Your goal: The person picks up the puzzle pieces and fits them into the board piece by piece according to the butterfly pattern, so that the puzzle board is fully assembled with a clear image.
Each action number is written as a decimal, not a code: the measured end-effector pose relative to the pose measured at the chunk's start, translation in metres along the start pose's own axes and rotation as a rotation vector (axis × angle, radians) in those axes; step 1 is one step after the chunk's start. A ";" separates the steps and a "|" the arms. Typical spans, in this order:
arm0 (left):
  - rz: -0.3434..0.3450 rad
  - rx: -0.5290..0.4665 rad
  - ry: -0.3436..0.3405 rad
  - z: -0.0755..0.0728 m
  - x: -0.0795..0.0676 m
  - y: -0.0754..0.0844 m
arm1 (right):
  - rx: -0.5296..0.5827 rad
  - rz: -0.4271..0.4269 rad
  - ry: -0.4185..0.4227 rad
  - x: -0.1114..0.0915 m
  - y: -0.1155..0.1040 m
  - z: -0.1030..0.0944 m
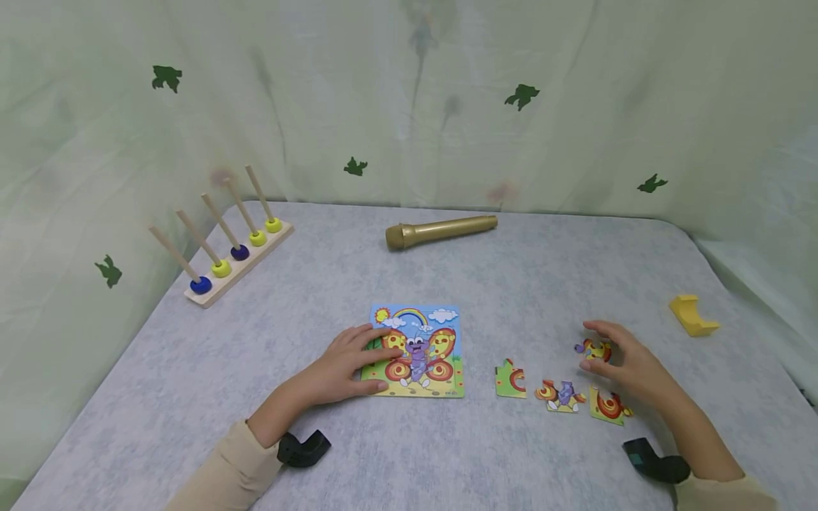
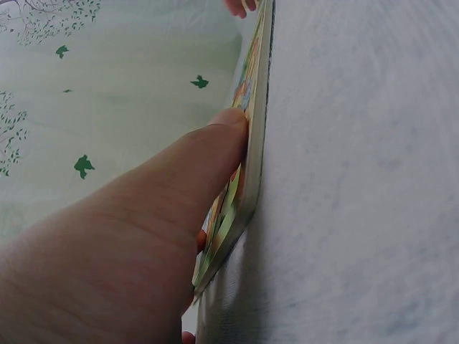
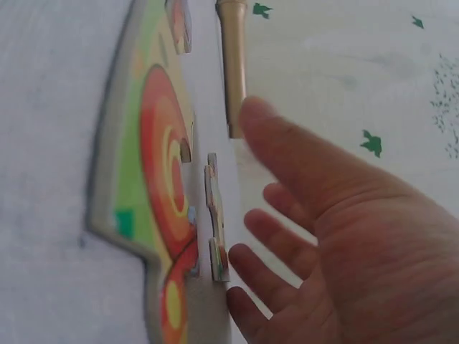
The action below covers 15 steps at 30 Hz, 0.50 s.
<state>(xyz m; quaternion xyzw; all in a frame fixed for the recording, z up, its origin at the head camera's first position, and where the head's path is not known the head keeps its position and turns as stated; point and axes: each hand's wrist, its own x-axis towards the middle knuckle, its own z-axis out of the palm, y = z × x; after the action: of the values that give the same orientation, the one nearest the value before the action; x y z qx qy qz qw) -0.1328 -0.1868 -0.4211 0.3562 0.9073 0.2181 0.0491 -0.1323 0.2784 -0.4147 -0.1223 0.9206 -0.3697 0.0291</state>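
A square butterfly puzzle board (image 1: 455,389) lies flat on the table. My left hand (image 1: 345,363) rests on its left side, fingers extended over the picture; in the left wrist view the thumb (image 2: 233,122) lies along the board's near edge. To the right, my right hand (image 1: 633,365) has thumb and fingers spread around a purple, yellow and red puzzle piece (image 1: 597,350). The right wrist view shows these fingers (image 3: 262,276) loosely bent and apart from the thumb. Nearby lie a green-edged piece (image 1: 509,382), a middle piece (image 1: 562,397) and a red-swirl piece (image 1: 606,406).
A gold microphone (image 1: 447,231) lies at the back. On the left stands a wooden peg rack (image 1: 246,265) with blue and yellow beads. A curved yellow block (image 1: 692,316) sits beyond the right hand. Pale curtain (image 1: 409,92) surrounds the table.
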 end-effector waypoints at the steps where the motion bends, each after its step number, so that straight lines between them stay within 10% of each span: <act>1: 0.000 -0.001 0.000 0.000 0.000 0.000 | -0.001 0.008 -0.008 0.000 0.002 0.000; 15: 0.000 0.003 0.003 0.001 0.000 -0.001 | -0.117 -0.027 0.005 0.001 0.010 -0.001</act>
<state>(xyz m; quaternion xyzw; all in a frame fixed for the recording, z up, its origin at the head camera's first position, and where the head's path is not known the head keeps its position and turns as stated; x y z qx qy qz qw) -0.1331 -0.1872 -0.4222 0.3561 0.9076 0.2174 0.0472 -0.1353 0.2863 -0.4208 -0.1354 0.9390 -0.3159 0.0144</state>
